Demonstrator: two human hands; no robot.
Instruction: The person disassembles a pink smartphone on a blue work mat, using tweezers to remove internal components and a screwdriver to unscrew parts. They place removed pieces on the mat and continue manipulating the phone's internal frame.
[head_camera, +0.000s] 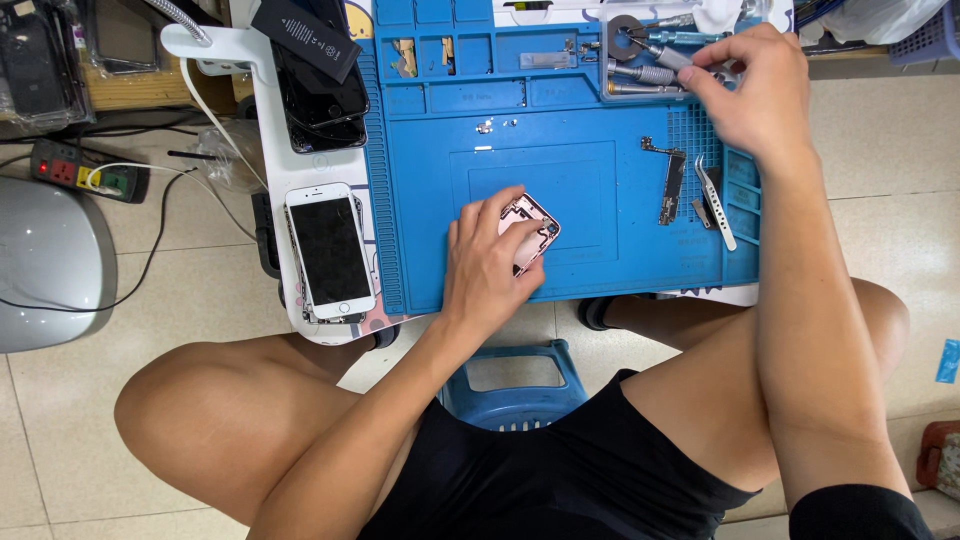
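Mat, blue, covers the table w/ circuit board and tweezers at right, white phone at left, dark phones stacked far left. Nothing blocks either hand. Left hand lies flat, fingers spread, pressing pink phone housing mid-mat. Right hand reaches far right, fingers pinched on a metal screwdriver in the tool tray.
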